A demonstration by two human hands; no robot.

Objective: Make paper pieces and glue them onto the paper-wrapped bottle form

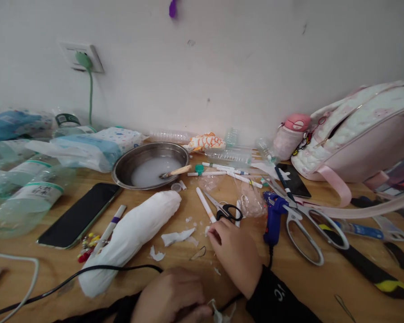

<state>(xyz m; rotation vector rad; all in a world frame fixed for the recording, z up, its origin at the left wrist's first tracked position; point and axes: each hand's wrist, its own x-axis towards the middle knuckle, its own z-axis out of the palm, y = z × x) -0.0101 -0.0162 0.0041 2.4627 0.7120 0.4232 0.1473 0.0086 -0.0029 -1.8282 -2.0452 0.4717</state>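
Observation:
My right hand (234, 253) rests on the wooden table (323, 278), fingers curled, its fingertips pinched on a small white paper scrap (208, 230) beside the small black-handled scissors (226, 210). At the bottom edge my left hand (171, 298) is closed round a crumpled bit of white paper (218, 312). A bottle wrapped in white paper (131, 237) lies just left of both hands. Torn white scraps (177, 237) lie between it and my right hand.
A metal bowl (151, 165) with milky liquid and a brush, a phone (81, 214), markers (205, 204), a blue glue gun (273, 217), large scissors (303, 224), plastic bottles (23, 197), a pink backpack (363, 130) and black cables (87, 271) crowd the table by the wall.

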